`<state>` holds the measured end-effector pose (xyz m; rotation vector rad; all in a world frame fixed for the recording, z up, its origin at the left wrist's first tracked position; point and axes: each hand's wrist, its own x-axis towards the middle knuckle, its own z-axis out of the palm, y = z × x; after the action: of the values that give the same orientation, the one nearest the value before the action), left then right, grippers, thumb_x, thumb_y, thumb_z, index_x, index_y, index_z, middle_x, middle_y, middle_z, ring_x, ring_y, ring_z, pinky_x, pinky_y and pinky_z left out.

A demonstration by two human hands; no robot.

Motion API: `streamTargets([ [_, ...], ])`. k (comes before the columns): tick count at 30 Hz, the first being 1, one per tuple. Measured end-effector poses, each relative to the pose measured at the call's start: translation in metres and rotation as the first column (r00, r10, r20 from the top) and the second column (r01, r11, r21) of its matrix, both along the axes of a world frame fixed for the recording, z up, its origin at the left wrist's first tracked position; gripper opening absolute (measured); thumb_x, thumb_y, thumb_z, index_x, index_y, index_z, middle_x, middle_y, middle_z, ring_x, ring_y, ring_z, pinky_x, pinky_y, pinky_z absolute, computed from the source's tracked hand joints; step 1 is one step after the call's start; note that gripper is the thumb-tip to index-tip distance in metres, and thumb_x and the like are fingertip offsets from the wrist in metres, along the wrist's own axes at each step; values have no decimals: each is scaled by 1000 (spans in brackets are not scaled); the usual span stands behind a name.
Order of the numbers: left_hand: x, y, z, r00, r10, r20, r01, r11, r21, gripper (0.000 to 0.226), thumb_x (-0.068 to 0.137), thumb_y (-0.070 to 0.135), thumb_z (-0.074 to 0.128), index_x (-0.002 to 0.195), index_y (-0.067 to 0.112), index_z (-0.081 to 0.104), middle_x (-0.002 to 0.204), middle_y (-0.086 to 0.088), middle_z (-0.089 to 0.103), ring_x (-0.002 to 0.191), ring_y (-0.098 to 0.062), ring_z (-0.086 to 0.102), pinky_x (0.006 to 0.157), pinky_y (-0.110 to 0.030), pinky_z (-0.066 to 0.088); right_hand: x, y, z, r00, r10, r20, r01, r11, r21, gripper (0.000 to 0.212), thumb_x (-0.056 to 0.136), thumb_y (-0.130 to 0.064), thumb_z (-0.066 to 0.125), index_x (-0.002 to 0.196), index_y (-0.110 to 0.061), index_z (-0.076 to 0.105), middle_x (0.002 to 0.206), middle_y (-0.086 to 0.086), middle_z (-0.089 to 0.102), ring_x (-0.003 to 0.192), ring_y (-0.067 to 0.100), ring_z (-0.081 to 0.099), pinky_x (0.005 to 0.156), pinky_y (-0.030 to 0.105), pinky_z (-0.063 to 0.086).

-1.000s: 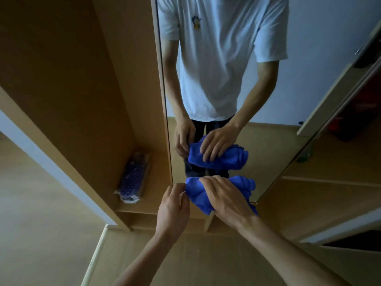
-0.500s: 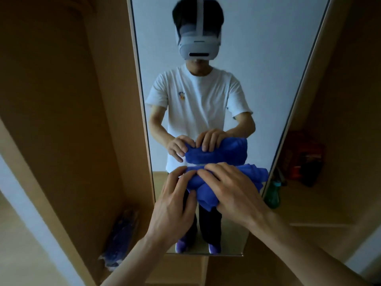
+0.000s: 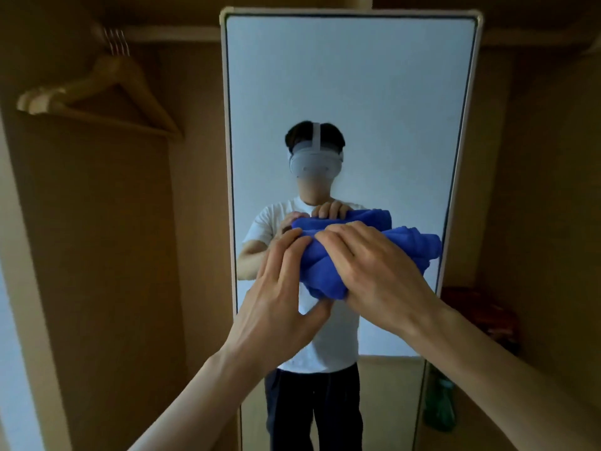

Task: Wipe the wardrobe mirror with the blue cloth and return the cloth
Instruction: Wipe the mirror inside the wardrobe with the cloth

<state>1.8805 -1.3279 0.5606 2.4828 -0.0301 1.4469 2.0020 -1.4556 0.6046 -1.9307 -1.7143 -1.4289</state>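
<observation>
Against the tall white-framed wardrobe mirror, the bunched blue terry cloth lies lengthwise from 8 to 2 o'clock, at mid-height. The right hand covers it, fingers curled and pressing; the left hand pinches its 9 o'clock end. Wooden hangers hang at 10 o'clock.

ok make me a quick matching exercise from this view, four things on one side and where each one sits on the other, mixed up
Things:
1. blue cloth
2. wooden hangers
3. green bottle
4. left hand

Places:
A. upper left, on the wardrobe rail
B. low down, right of the mirror
C. bunched between both hands, in front of the mirror
D. on the cloth's left end

Pairs: 1-C, 2-A, 3-B, 4-D
</observation>
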Motion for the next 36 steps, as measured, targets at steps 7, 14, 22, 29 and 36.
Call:
streamTargets([
  [7, 15, 8, 84, 980, 38, 195, -56, 994, 89, 54, 77, 5, 80, 125, -1, 56, 132, -13, 54, 118, -29, 57, 94, -38, 52, 10, 6, 81, 981, 15, 191, -44, 988, 148, 34, 82, 3, 45, 110, 0, 65, 102, 14, 66, 91, 31, 62, 85, 45, 50],
  [14, 24, 27, 153, 948, 33, 318, -90, 982, 166, 52, 80, 13, 82, 122, 1, 54, 132, -11, 54, 115, -25, 57, 92, -34, 52, 29, 0, 146, 963, -117, 241, 47, 960, 278, 71, 74, -18, 79, 139, -12, 50, 127, 13, 61, 108, 35, 59, 95, 50, 47],
  [22, 45, 36, 226, 919, 141, 367, -255, 925, 282, 61, 80, 27, 79, 129, 12, 47, 133, -4, 55, 122, -20, 49, 79, -31, 50, 39, 13, 201, 921, -235, 309, 98, 911, 400, 56, 88, -20, 67, 140, -12, 51, 131, 14, 61, 117, 36, 57, 105, 49, 39],
  [29, 54, 38, 263, 904, 172, 390, -307, 898, 316, 78, 80, 27, 72, 149, 11, 40, 151, -4, 46, 146, -24, 34, 104, -38, 45, 38, 26, 242, 913, -255, 318, 86, 883, 462, 47, 94, -21, 60, 140, -19, 52, 133, 11, 60, 118, 35, 56, 103, 48, 39],
  [36, 58, 42, 257, 921, 159, 357, -287, 895, 342, 74, 79, 26, 71, 146, 8, 45, 145, -7, 51, 139, -27, 40, 104, -38, 44, 49, 30, 234, 939, -236, 251, 114, 899, 422, 52, 93, -20, 60, 144, -20, 48, 136, 10, 58, 121, 35, 53, 103, 50, 40],
])
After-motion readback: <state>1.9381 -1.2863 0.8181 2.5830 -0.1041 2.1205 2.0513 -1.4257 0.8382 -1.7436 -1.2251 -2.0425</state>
